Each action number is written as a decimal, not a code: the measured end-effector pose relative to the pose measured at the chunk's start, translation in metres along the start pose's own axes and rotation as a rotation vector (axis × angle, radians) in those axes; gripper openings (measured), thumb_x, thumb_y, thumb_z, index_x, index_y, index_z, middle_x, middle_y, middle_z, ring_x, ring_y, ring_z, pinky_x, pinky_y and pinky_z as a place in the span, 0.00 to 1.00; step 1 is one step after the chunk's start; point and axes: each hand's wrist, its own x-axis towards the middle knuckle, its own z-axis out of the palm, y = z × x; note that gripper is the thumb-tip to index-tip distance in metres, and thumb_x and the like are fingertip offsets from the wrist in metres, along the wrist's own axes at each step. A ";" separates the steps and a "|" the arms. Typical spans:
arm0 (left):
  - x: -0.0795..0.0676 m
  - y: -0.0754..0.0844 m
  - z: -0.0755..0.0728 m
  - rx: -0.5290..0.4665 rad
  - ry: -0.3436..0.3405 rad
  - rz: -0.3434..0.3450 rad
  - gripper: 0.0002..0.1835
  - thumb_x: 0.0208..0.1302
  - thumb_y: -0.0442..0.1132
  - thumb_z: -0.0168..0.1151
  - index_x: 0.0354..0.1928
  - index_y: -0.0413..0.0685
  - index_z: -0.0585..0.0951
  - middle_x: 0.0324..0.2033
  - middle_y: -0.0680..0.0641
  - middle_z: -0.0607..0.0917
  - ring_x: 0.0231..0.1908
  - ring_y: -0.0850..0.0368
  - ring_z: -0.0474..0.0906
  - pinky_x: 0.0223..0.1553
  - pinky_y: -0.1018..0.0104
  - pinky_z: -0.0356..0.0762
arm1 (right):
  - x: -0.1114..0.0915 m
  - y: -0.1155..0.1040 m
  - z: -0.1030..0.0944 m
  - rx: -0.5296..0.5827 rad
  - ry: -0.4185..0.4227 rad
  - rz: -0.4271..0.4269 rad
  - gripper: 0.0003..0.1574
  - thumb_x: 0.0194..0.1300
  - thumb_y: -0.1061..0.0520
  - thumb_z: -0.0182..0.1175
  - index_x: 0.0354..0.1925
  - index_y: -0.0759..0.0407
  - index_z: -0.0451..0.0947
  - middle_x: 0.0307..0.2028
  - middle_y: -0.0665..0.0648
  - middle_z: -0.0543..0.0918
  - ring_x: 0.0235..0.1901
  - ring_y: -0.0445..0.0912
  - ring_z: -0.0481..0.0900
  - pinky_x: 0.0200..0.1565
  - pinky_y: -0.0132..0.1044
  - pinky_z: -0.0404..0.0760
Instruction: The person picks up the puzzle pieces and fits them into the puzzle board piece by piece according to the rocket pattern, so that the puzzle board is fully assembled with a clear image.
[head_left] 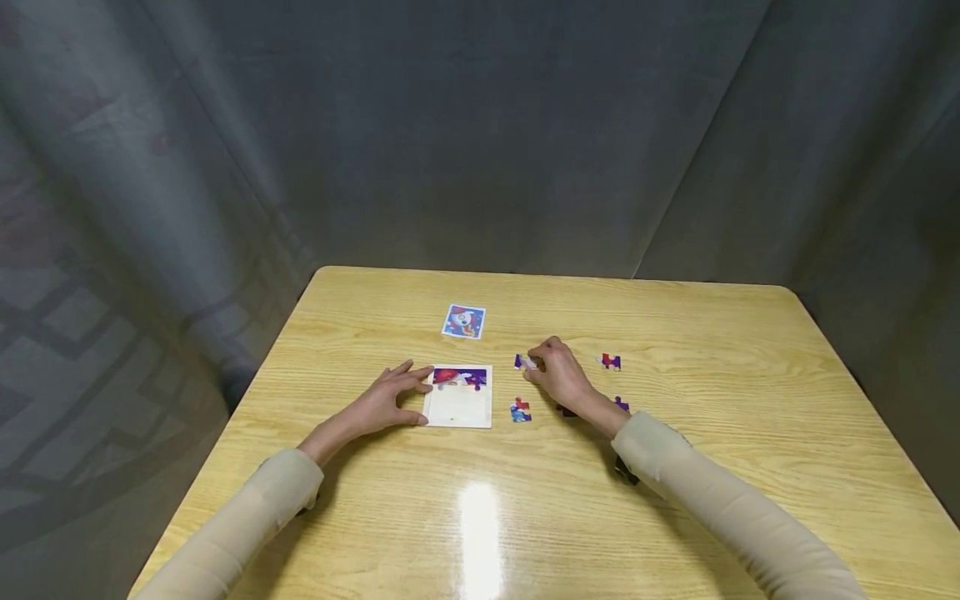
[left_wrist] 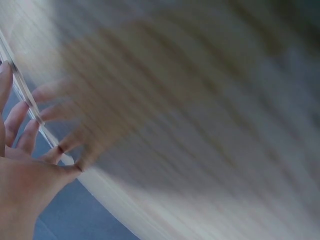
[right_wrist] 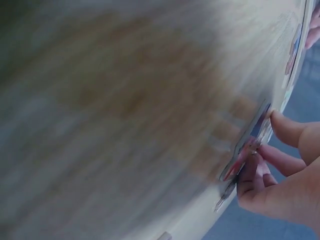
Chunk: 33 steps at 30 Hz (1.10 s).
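Left hand (head_left: 386, 402) spread, touching white square tray (head_left: 461, 410) at nine o'clock, right hand (head_left: 562, 377) pinching purple-and-white jigsaw piece (head_left: 522, 362) at the tray's two o'clock, yellow wood-grain bench (head_left: 390, 508)

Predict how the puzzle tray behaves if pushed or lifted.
The puzzle tray probably slides rather than tips: it lies flat on a glossy wooden table. It's likely stiff, since its edges look straight. Tilting might shift the placed jigsaw pieces, as they fill only its far part.
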 end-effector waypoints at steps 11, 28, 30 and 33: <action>0.000 0.001 -0.002 -0.007 0.000 -0.003 0.25 0.53 0.46 0.73 0.52 0.45 0.81 0.68 0.45 0.67 0.71 0.36 0.48 0.67 0.32 0.39 | 0.003 0.001 -0.001 -0.010 0.008 -0.027 0.16 0.60 0.62 0.67 0.45 0.70 0.80 0.39 0.62 0.77 0.36 0.50 0.73 0.40 0.43 0.76; -0.001 -0.001 0.001 -0.014 -0.006 -0.014 0.25 0.53 0.47 0.73 0.52 0.46 0.82 0.69 0.47 0.67 0.72 0.37 0.48 0.67 0.33 0.39 | 0.003 0.004 -0.001 -0.036 -0.009 -0.124 0.16 0.60 0.62 0.67 0.46 0.69 0.80 0.39 0.60 0.80 0.38 0.50 0.80 0.40 0.40 0.82; -0.001 -0.001 0.000 -0.009 -0.005 -0.012 0.25 0.53 0.47 0.73 0.52 0.46 0.81 0.69 0.46 0.67 0.72 0.37 0.48 0.67 0.33 0.39 | 0.004 0.004 -0.001 -0.023 -0.006 -0.126 0.16 0.60 0.63 0.67 0.46 0.69 0.80 0.40 0.61 0.80 0.38 0.50 0.80 0.41 0.41 0.82; 0.000 0.000 0.000 -0.007 -0.006 -0.015 0.25 0.53 0.47 0.73 0.52 0.45 0.81 0.69 0.46 0.67 0.72 0.37 0.47 0.67 0.33 0.38 | 0.005 0.004 0.000 -0.009 0.000 -0.123 0.16 0.60 0.63 0.67 0.46 0.68 0.80 0.40 0.61 0.80 0.39 0.50 0.80 0.41 0.41 0.82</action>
